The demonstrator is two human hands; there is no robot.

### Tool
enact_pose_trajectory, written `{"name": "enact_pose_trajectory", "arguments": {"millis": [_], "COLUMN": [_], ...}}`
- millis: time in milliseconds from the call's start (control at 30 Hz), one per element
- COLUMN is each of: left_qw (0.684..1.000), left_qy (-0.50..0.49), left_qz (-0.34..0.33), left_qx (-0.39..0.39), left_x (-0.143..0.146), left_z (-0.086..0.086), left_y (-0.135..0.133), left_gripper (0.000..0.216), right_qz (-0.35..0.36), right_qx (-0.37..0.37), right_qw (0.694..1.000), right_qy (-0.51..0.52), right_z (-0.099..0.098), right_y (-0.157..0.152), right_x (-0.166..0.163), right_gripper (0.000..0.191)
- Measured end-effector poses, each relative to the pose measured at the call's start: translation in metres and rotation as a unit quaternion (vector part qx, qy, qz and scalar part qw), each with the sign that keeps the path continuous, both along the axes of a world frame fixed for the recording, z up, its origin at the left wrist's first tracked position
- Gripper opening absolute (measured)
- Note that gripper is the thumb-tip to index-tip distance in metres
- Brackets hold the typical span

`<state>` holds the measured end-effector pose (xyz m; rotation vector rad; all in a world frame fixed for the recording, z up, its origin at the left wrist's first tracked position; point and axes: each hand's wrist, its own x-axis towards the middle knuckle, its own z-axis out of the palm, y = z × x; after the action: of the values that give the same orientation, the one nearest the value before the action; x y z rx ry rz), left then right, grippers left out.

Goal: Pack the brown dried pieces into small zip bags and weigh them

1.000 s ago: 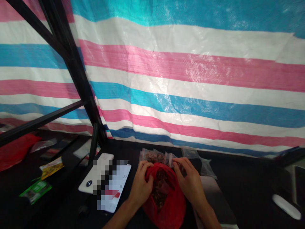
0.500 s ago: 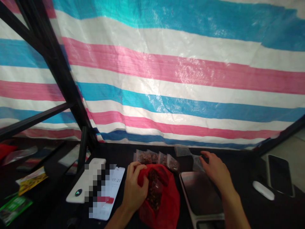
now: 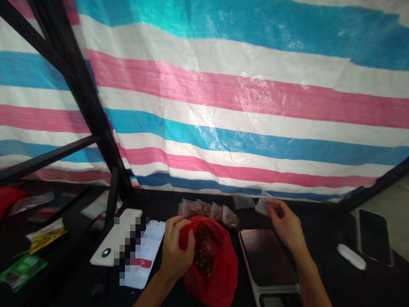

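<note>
My left hand (image 3: 177, 247) grips the left rim of a red plastic bag (image 3: 225, 268), fingers outside and thumb over the edge. Inside the open bag lie small brown dried pieces (image 3: 204, 260), with a clear plastic scrap or bag among them. Pinched between the thumb and fingers of my right hand (image 3: 285, 221) is a small clear zip bag (image 3: 263, 204), raised near the tarp. Behind the red bag stand several filled zip bags (image 3: 193, 209) of brown pieces. A flat kitchen scale (image 3: 268, 258) sits below my right hand.
Another flat clear zip bag (image 3: 243, 201) lies by the striped tarp (image 3: 223, 98). Two phones, a white one (image 3: 119, 238) and one with a lit screen (image 3: 148, 256), are at left, near snack packets (image 3: 47, 236). A white oval case (image 3: 351, 256) and dark phone (image 3: 374, 236) lie right. A black frame post (image 3: 92, 115) slants at left.
My right hand has moved slightly up and lifted the clear zip bag from beside the scale. My left hand stays on the red bag's rim. The view has shifted a little.
</note>
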<state>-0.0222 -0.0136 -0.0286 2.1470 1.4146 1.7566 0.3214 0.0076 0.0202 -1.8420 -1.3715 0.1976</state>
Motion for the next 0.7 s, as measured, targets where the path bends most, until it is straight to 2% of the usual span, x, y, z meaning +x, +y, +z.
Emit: {"name": "enact_pose_trajectory", "arguments": {"millis": [100,167,267,333,433,567,700], "left_qw": [0.998,0.995,0.989,0.984,0.983,0.987,0.988], "left_qy": [0.036,0.065,0.123,0.157,0.16,0.122,0.097], "left_qz": [-0.051,-0.076,-0.079,-0.075,-0.069,-0.079,-0.115], "left_qx": [0.018,0.025,0.032,0.036,0.05,0.071,0.028], "left_x": [0.001,0.002,0.003,0.004,0.005,0.005,0.006], "left_z": [0.002,0.001,-0.004,-0.008,-0.012,-0.014,-0.017], "left_y": [-0.006,-0.008,-0.008,-0.007,-0.006,-0.007,-0.008], "left_gripper": [0.022,0.032,0.064,0.075,0.068,0.062,0.059], "right_qz": [0.096,0.202,0.273,0.297,0.316,0.323,0.317], "right_qx": [0.053,0.088,0.074,0.045,0.011,-0.002,0.018], "right_qw": [0.993,0.969,0.947,0.938,0.93,0.935,0.945], "right_qy": [0.04,0.112,0.152,0.174,0.185,0.144,0.081], "right_z": [0.008,0.01,0.007,0.003,-0.004,-0.009,-0.01], "right_y": [-0.007,-0.015,-0.029,-0.038,-0.045,-0.046,-0.043], "right_x": [-0.048,-0.088,-0.138,-0.159,-0.171,-0.171,-0.167], "right_gripper": [0.041,0.038,0.033,0.03,0.024,0.021,0.021]}}
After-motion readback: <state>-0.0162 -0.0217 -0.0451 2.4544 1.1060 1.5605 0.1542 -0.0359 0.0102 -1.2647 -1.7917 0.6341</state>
